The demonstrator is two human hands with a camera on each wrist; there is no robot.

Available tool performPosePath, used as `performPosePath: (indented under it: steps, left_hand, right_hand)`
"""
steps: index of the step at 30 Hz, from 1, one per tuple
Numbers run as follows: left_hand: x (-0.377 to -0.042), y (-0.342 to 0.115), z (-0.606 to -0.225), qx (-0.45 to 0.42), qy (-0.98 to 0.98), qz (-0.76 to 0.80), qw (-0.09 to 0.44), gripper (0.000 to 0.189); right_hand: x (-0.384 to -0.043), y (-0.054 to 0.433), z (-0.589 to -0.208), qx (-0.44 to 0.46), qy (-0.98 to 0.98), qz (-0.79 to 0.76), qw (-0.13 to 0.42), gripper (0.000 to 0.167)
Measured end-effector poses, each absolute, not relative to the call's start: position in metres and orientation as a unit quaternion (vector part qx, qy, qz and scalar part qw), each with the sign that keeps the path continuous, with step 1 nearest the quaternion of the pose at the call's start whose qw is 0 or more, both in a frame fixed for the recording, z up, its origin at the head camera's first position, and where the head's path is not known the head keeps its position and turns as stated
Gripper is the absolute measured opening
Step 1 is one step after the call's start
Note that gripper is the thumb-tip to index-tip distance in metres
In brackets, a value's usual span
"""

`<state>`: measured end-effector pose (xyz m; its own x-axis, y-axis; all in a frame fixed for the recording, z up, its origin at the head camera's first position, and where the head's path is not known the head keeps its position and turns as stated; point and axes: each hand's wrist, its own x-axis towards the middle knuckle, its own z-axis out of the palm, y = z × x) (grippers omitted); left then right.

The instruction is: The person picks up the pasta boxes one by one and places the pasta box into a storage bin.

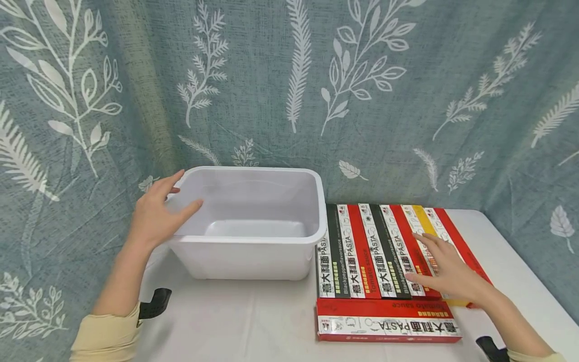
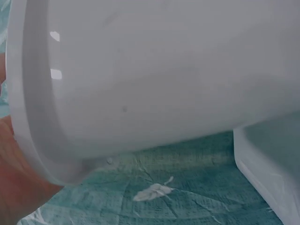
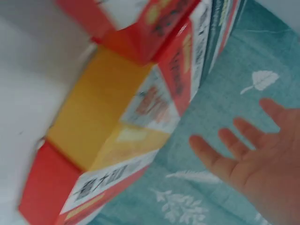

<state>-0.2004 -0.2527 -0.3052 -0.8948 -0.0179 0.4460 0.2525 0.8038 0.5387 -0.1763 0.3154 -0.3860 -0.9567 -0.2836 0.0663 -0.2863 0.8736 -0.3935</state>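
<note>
A white plastic tub [image 1: 253, 259] stands left of the middle in the head view, its inside bare. My left hand [image 1: 158, 213] is at its left rim, thumb stretched over the opening and fingers toward the back corner. In the left wrist view the tub's outer wall [image 2: 154, 84] hides most of that hand [image 2: 21, 173]. To the tub's right lie several pasta boxes [image 1: 368, 251] side by side, in red, black and yellow with white. Above their right part hovers my right hand [image 1: 452, 274], fingers spread, holding nothing; the right wrist view shows the palm [image 3: 276, 164] apart from the boxes.
One red pasta box [image 1: 386, 322] lies crosswise in front of the row. The table has a white cover [image 1: 226, 322]. Behind and at both sides hangs a blue-green curtain [image 1: 262, 100] with white leaf patterns, close behind the tub.
</note>
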Motion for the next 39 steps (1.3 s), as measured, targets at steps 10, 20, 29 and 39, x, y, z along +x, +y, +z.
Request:
performPosePath:
  steps: [10, 20, 29, 39]
  left_hand:
    - [-0.199, -0.268, -0.313, -0.027, -0.931, -0.301, 0.205, 0.073]
    - [-0.203, -0.274, -0.319, -0.022, -0.938, -0.303, 0.164, 0.072]
    - [-0.205, -0.274, -0.321, -0.041, -0.945, -0.305, 0.112, 0.071]
    - [-0.206, -0.277, -0.324, -0.051, -0.948, -0.31, 0.06, 0.075]
  right_hand:
    - [-0.154, 0.338, -0.396, 0.165, -0.963, 0.212, -0.029, 0.086]
    - [-0.141, 0.35, -0.405, 0.182, -0.961, 0.205, -0.041, 0.078]
    - [-0.131, 0.359, -0.41, 0.183, -0.963, 0.188, -0.058, 0.073]
    - [-0.125, 0.358, -0.418, 0.192, -0.969, 0.15, -0.041, 0.076]
